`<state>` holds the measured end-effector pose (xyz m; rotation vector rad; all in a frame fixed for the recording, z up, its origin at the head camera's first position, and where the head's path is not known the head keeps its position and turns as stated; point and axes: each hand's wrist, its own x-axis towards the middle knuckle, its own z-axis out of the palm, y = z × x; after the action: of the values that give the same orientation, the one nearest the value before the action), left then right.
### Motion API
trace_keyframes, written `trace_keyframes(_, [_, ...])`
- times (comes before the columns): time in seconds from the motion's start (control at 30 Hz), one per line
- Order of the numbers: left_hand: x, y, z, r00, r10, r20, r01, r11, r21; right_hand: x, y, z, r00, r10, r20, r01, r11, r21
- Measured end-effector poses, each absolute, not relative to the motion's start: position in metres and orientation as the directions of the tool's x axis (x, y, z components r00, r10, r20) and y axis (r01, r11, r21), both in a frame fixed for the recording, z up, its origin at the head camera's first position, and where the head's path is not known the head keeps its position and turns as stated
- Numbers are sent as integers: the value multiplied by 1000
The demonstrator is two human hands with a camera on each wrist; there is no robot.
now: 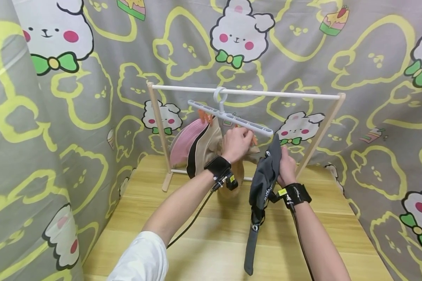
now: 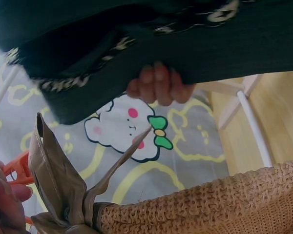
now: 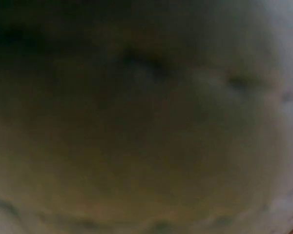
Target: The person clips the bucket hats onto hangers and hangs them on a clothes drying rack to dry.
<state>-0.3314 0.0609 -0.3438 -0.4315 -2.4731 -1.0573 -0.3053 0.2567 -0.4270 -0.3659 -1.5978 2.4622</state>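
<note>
A light grey hanger (image 1: 228, 118) hangs tilted from a white rod. My left hand (image 1: 236, 144) is under its right half, and its fingertips (image 2: 7, 197) pinch an orange clip (image 2: 19, 168). Below that clip are a tan fabric bow (image 2: 63, 183) and a woven straw hat (image 2: 210, 207), mostly behind the left wrist in the head view. My right hand (image 1: 286, 166) grips a dark grey hat (image 1: 265, 175) with white lettering, held on edge right of the hanger, a strap dangling. Dark blurred cloth fills the right wrist view.
A pink hat (image 1: 188, 142) and a beige hat (image 1: 205, 148) hang at the hanger's left half near orange clips (image 1: 204, 116). The rack has a white rod (image 1: 281, 94) and wooden legs (image 1: 321, 132). It stands on a wooden table (image 1: 204, 242) before a patterned curtain (image 1: 302, 47).
</note>
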Motion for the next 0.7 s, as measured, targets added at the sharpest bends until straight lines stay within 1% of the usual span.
trace_keyframes(0.07, [-332, 61, -344, -870, 119, 479, 429, 662, 614, -313, 254, -428, -944, 302, -135, 7, -391, -920])
trace_keyframes(0.13, [-332, 60, -344, -871, 119, 476, 425, 669, 610, -321, 252, -431, -931, 330, -154, 35, -338, -940])
trace_keyframes(0.27, [-332, 61, -345, -872, 127, 474, 423, 681, 597, -327, 246, -436, -915, 373, -153, 97, -166, -981])
trace_keyframes(0.37, [-332, 61, -345, -872, 131, 471, 421, 690, 588, -326, 243, -439, -923, 354, -153, 111, -136, -985])
trace_keyframes(0.47, [-333, 61, -345, -872, 132, 471, 419, 696, 582, -325, 241, -442, -934, 326, -145, 100, -153, -983])
trace_keyframes(0.7, [-333, 61, -344, -868, 134, 477, 430, 683, 591, -325, 233, -449, -937, 327, -121, 120, -23, -993])
